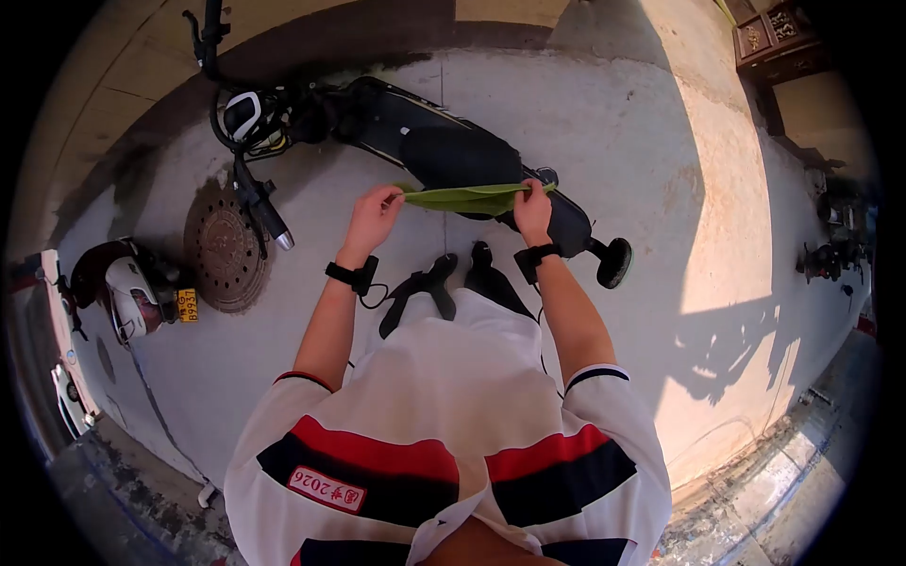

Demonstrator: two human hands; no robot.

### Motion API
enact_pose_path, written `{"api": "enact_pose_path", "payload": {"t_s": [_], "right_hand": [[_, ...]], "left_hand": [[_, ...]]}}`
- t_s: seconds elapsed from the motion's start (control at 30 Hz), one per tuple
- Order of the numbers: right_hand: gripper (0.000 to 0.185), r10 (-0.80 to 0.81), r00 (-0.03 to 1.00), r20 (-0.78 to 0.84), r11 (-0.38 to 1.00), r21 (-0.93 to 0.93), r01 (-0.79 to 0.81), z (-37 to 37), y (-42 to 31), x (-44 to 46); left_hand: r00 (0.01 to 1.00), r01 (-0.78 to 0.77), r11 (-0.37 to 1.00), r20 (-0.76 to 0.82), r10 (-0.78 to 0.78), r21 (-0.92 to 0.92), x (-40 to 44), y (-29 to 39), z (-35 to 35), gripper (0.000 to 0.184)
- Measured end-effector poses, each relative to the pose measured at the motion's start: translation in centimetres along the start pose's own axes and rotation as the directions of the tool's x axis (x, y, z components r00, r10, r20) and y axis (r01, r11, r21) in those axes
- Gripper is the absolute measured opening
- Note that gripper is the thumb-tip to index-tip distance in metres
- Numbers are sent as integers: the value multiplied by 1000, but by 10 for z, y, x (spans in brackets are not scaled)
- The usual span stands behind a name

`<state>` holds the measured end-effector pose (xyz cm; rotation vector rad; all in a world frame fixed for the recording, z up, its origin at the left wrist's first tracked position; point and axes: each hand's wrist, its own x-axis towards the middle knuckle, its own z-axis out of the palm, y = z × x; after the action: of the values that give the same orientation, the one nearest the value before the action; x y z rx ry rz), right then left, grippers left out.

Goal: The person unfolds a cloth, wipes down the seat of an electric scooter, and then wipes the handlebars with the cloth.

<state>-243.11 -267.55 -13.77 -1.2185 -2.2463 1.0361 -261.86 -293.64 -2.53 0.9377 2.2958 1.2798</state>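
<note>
A green cloth (467,199) is stretched sideways between my two hands, with folds along its length. My left hand (376,213) pinches one end of it, fingers closed. At the other end, my right hand (533,209) grips the cloth between thumb and fingers. Behind and below the cloth is the black seat (458,158) of a scooter; whether the cloth touches it I cannot tell. Both wrists wear black straps with cables.
The scooter's handlebar (262,203) reaches toward me on the left, near a round manhole cover (226,247). A mirror (613,263) sticks out at the right. Another scooter (137,292) stands far left. Concrete ground (604,123) surrounds my feet.
</note>
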Motion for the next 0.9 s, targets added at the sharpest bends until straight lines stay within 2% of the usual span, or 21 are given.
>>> {"api": "enact_pose_path", "payload": {"t_s": [0.07, 0.2, 0.27, 0.37, 0.47, 0.57, 0.67, 0.7, 0.8, 0.87, 0.9], "right_hand": [[19, -100, 994, 37, 995, 3, 100, 16, -4, 7], [20, -184, 957, 224, 982, -7, 190, 48, -24, 8], [20, -252, 916, 311, 967, 51, 249, 64, -37, 3], [19, -325, 865, 383, 943, 199, 266, 88, -58, -14], [19, -383, 832, 401, 915, 289, 282, 110, -90, -32], [19, -444, 791, 420, 881, 367, 300, 122, -129, -52], [18, -484, 755, 442, 851, 437, 290, 121, -181, -72], [18, -528, 745, 407, 823, 464, 329, 125, -195, -79], [18, -634, 705, 318, 740, 516, 432, 140, -234, -100], [19, -686, 668, 288, 692, 542, 477, 153, -259, -118], [22, -717, 636, 286, 678, 497, 541, 160, -269, -127]], "left_hand": [[997, -29, 999, -67, 30, 18, -17, 7, -9, 12], [963, 85, 991, -264, -54, 107, -57, 6, -25, 12], [926, 136, 984, -367, -87, 111, -81, 2, -32, 12], [840, 245, 963, -519, -155, 108, -115, -10, -47, 12], [755, 362, 908, -637, -154, 210, -147, -23, -74, 13], [592, 548, 835, -727, -348, 46, -173, -34, -102, 16], [463, 486, 867, -810, -360, -108, -190, -69, -128, 20], [471, 462, 874, -794, -385, -150, -194, -89, -140, 20], [514, 199, 950, -800, -310, -240, -186, -115, -169, 19], [565, 181, 965, -784, -259, -189, -180, -126, -186, 19], [590, 169, 973, -774, -229, -159, -177, -130, -195, 20]]}}
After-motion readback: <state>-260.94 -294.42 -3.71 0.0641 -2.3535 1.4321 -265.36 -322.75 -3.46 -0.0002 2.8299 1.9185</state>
